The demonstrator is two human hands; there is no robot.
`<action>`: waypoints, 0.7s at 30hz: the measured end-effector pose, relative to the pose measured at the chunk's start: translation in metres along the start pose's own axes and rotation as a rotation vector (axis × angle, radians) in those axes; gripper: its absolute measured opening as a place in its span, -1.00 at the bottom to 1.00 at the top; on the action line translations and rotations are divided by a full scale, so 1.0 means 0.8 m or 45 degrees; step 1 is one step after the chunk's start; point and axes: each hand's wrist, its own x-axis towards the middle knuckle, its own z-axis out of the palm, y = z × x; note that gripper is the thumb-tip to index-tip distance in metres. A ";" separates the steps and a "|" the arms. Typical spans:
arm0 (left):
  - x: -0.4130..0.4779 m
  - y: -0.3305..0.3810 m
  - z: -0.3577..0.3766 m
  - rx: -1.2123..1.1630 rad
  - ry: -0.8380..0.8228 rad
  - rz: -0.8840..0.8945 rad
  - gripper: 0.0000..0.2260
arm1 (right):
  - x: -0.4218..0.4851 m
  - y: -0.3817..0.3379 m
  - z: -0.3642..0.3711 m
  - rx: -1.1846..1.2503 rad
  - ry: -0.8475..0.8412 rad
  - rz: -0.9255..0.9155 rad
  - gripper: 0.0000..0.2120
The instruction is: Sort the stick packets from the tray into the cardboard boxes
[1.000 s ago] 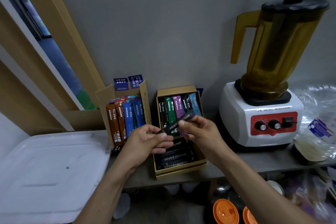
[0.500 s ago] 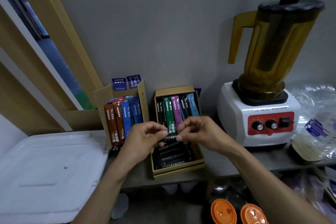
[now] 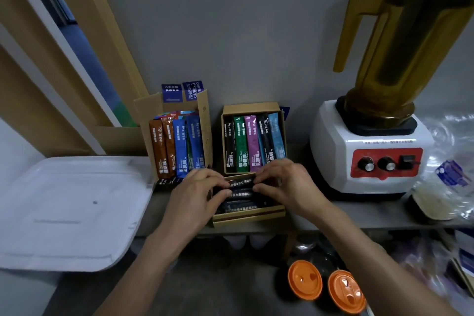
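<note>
Presently: placing step. Our left hand and right hand each pinch one end of a black stick packet, held crosswise low over the dark packets in the front section of the right cardboard box. Packet: slim, glossy, white print. Next, we judge: lay it flat, release both ends, reach for the white tray.

Seen as two bare forearms, slim at the wrists, ending in bare left hand and right hand, fingertips blurred.
</note>
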 end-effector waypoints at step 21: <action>-0.023 0.000 0.040 0.214 -0.368 0.266 -0.44 | -0.048 -0.017 0.066 -0.310 0.334 0.106 -0.67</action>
